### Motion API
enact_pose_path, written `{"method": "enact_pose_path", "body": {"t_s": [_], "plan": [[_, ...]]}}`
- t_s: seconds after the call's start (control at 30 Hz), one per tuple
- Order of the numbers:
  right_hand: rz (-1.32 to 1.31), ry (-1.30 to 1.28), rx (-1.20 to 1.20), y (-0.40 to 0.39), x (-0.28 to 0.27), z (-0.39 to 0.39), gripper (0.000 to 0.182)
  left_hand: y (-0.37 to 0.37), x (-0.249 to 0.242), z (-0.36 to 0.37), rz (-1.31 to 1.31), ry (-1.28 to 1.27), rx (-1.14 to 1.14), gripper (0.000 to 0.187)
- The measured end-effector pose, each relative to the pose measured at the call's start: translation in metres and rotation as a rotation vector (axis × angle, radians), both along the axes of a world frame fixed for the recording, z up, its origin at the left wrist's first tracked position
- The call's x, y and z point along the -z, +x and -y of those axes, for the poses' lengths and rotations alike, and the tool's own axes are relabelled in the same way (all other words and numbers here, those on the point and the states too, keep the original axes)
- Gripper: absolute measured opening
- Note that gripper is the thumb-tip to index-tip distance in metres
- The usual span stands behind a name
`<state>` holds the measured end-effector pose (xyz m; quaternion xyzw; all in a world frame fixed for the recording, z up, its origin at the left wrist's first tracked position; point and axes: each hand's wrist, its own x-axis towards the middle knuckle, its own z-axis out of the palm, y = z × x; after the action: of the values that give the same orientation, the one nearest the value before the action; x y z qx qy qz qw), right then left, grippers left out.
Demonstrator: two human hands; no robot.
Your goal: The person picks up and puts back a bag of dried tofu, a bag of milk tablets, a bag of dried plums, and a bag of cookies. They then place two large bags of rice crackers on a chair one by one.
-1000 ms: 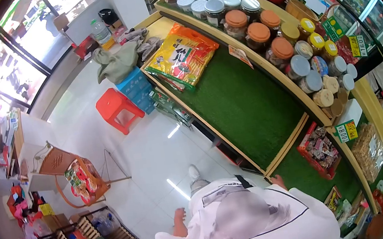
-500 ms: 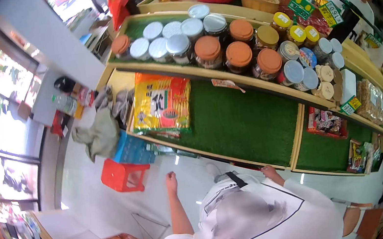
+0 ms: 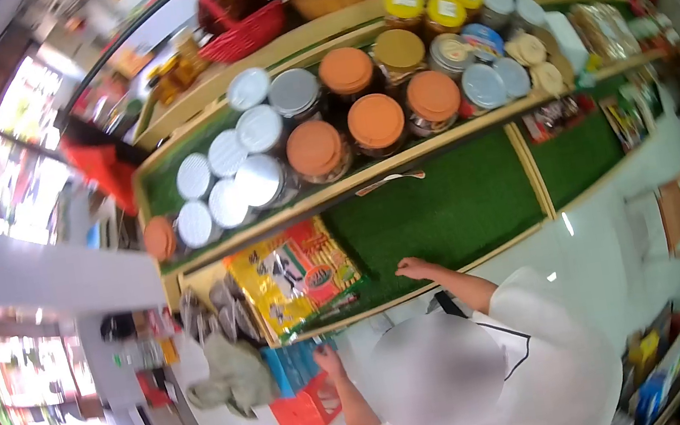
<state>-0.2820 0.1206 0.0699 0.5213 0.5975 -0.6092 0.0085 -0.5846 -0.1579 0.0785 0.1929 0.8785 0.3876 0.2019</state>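
Wooden display stand [image 3: 530, 171]: 2 tiers in view; lidded jars [image 3: 377, 123] grouped close together on the upper tier.
Lower green shelf [image 3: 444, 206]: lined in green, wooden rim at the front. Work observed here: both arms are extended toward this side of the stand, judged a reach or gesture and not handling. Any contact with the packet by the right hand would call for a shift to the person's left across the liner.
Yellow packet [image 3: 284, 278]: lies flat at the left part of the lower shelf, near the front rim, apart from the right hand.
Green cloth [image 3: 232, 374]: bunched beside the stand's left end.
Red stool [image 3: 299, 408]: on the floor in front of the stand, beside the blue box [image 3: 293, 367].
Right hand [image 3: 412, 269]: over the front part of the lower shelf, forearm angled in from the right, fingers directed left. Fingers appear loosely bent; no object visible in them. Grip closure and contact with the liner cannot be told.
Left hand [image 3: 327, 360]: seen against the blue box and red stool, forearm rising from below. Image blurred; finger spread, closure and contact cannot be told.
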Motion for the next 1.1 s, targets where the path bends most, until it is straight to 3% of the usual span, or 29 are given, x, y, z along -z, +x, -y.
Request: {"method": "enact_pose_path", "body": {"t_s": [0.03,0.1,0.17,0.2,0.27,0.4,0.47,0.5,0.57,0.67,0.73,0.8,0.87,0.97,1.03,1.1], "plan": [[0.002,0.022,0.070,-0.023,0.008,0.000,0.058,-0.031,-0.006,-0.016,-0.241,0.023,0.048,0.036],[-0.017,0.004,0.170,-0.065,0.014,-0.002,0.072,-0.086,-0.012,-0.043,-0.297,0.166,0.035,0.044],[-0.048,-0.008,0.229,-0.103,0.008,-0.004,0.081,-0.135,-0.004,-0.068,-0.410,0.023,0.077,0.059],[-0.061,0.015,0.252,-0.125,0.012,-0.007,0.084,-0.158,0.004,-0.081,-0.324,-0.151,0.077,0.061],[-0.181,-0.027,0.264,-0.155,-0.048,-0.006,0.090,-0.201,0.032,-0.099,-0.144,0.096,0.212,0.063],[-0.008,-0.022,0.317,-0.205,-0.028,-0.006,0.089,-0.213,0.051,-0.118,-0.145,0.160,0.157,0.056],[0.031,-0.037,0.441,-0.216,-0.029,-0.009,0.084,-0.203,0.011,-0.124,-0.107,0.043,0.098,0.055],[-0.001,-0.042,0.447,-0.219,-0.022,-0.011,0.080,-0.201,0.011,-0.123,-0.082,0.218,0.054,0.055],[-0.076,-0.058,0.458,-0.218,0.001,-0.016,0.072,-0.206,0.016,-0.123,0.068,0.259,0.013,0.054],[-0.285,0.022,0.440,-0.221,-0.050,-0.009,0.064,-0.206,-0.014,-0.121,0.141,0.248,-0.012,0.053],[-0.231,0.140,0.425,-0.217,-0.059,0.000,0.065,-0.200,-0.031,-0.120,0.180,0.243,-0.019,0.052],[-0.220,0.149,0.420,-0.206,-0.073,0.015,0.066,-0.188,-0.041,-0.111,0.044,0.222,0.026,0.052],[-0.197,0.345,0.595,-0.184,-0.039,0.045,0.066,-0.157,-0.067,-0.100,0.071,0.371,0.025,0.043],[-0.318,0.206,0.555,-0.125,-0.092,0.081,0.069,-0.120,-0.068,-0.072,0.099,0.262,0.038,0.041],[-0.315,0.251,0.600,-0.075,-0.097,0.108,0.068,-0.084,-0.062,-0.061,0.086,0.359,0.108,0.040],[-0.263,0.333,0.685,-0.023,-0.083,0.138,0.065,-0.031,-0.086,-0.063,0.195,0.388,0.166,0.039]]}}
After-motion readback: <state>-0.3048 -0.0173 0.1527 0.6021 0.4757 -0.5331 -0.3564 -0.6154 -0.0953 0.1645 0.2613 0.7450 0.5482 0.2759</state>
